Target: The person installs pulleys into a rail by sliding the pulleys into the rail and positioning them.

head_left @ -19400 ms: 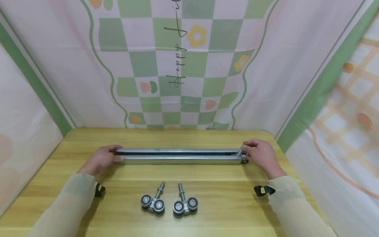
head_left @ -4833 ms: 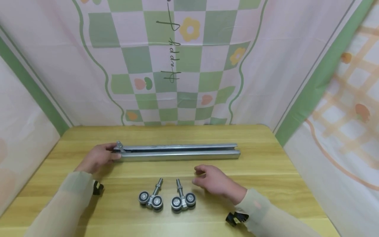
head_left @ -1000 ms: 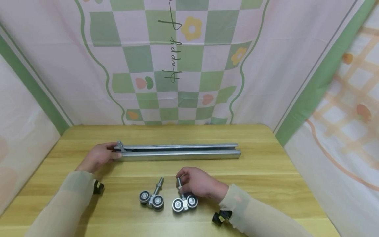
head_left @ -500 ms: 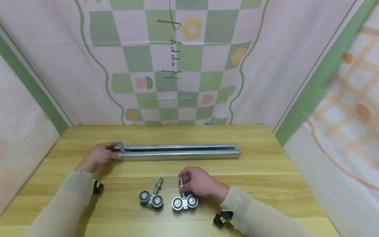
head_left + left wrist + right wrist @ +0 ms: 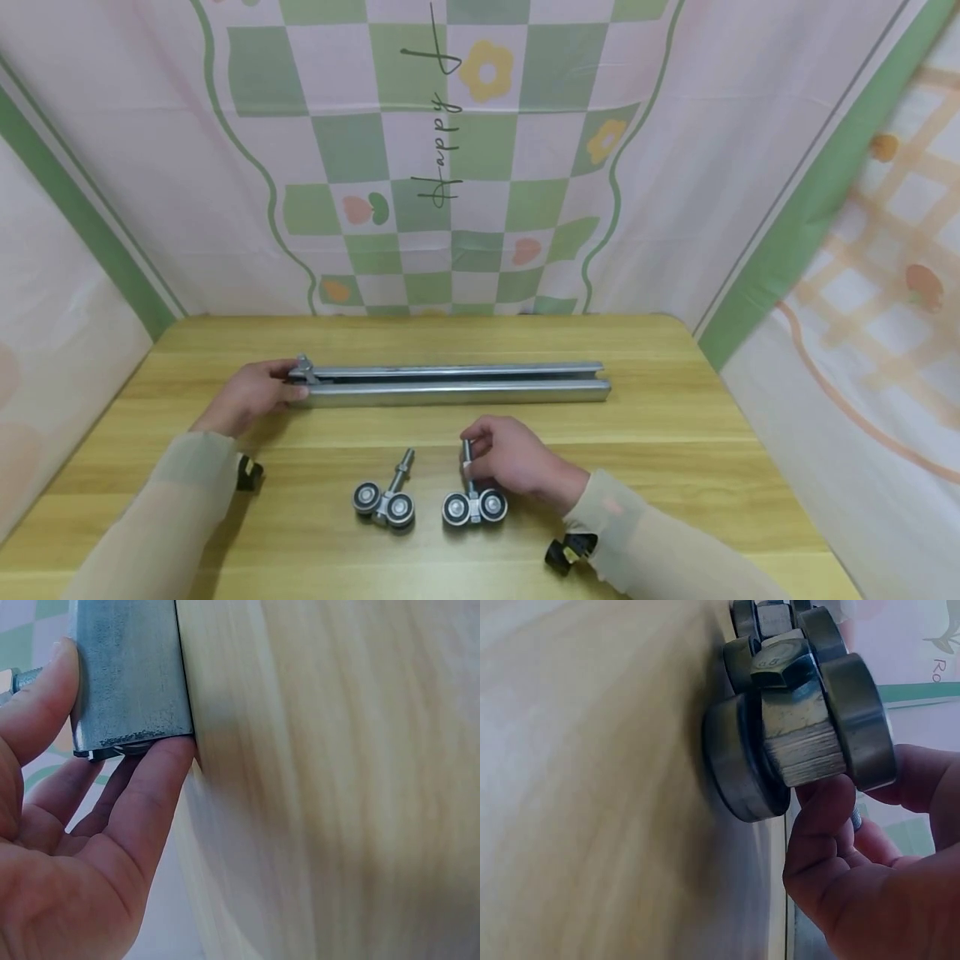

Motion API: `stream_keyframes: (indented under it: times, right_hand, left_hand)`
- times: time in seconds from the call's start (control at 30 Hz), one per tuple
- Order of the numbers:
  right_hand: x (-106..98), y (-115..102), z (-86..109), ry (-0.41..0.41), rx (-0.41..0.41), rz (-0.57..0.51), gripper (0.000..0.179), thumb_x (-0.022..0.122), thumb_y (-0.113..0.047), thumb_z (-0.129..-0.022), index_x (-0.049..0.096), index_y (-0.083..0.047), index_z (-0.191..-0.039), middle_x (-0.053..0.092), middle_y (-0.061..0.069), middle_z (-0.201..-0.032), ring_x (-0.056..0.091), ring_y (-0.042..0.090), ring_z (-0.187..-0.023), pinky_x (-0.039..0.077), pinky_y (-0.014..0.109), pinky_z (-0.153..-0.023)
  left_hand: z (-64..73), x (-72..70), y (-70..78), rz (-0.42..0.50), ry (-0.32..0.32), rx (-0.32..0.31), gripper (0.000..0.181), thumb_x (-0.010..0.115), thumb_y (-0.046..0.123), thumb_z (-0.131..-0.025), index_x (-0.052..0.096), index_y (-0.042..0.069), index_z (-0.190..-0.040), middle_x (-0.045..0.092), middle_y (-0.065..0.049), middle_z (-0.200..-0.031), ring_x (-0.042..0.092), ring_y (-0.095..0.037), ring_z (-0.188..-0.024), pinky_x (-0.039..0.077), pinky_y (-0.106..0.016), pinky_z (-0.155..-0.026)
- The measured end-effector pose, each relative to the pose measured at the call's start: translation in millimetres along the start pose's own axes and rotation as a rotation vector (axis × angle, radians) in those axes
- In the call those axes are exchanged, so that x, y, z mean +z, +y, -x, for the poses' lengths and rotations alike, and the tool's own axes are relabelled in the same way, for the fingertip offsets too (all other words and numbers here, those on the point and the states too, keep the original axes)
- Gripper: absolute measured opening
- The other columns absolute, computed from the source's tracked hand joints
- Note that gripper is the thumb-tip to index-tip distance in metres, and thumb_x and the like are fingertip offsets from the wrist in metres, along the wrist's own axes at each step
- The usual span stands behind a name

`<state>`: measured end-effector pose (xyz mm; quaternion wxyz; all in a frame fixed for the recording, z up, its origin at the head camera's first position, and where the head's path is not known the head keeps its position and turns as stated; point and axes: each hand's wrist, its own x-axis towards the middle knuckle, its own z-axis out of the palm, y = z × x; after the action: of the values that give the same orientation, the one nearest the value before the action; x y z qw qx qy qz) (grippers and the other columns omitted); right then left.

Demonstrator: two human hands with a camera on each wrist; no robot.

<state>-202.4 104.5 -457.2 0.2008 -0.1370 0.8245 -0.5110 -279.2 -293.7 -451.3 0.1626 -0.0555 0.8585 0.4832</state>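
A steel track with a slot along its top lies across the table. My left hand holds its left end, thumb on the front side and fingers round the end, as the left wrist view shows. A bolt of a roller stands up from the slot beside that hand. My right hand pinches the threaded stem of a roller trolley, its wheels towards me. In the right wrist view the trolley's wheels and hex bolt head show close over the table. A second roller trolley lies left of it.
The wooden table ends at a hanging cloth with green checks behind it. More cloth hangs at both sides. A black wrist camera sits under the right sleeve, another by the left.
A roller went into the track and now stands at its left end. My right hand came to the right trolley, gripped its stem and shifted it slightly right and away. My left hand stays.
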Motion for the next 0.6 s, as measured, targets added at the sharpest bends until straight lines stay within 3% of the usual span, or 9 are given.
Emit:
stream_keyframes:
  times: [0.4, 0.6]
  right_hand:
    - [-10.1, -0.1, 1.8, 0.001, 0.000, -0.171, 0.052, 0.075, 0.009, -0.075, 0.054, 0.015, -0.123, 0.066, 0.015, -0.095, 0.066, 0.025, -0.080, 0.059, 0.037, -0.070]
    - [-14.5, -1.7, 5.3, 0.029, 0.018, -0.191, 0.055, 0.074, 0.009, -0.075, 0.052, 0.015, -0.125, 0.065, 0.016, -0.096, 0.066, 0.025, -0.077, 0.059, 0.039, -0.068]
  left_hand:
    - [0.7, -0.5, 2.6, -0.013, 0.001, -0.003, 0.081, 0.076, 0.019, -0.090, 0.030, -0.003, -0.153, 0.033, -0.030, -0.152, 0.049, -0.035, -0.120, 0.049, -0.044, -0.093]
    - [0.9, 0.0, 1.7, -0.003, 0.003, -0.008, 0.081, 0.076, 0.018, -0.090, 0.030, -0.003, -0.153, 0.034, -0.030, -0.152, 0.049, -0.034, -0.120, 0.049, -0.044, -0.093]
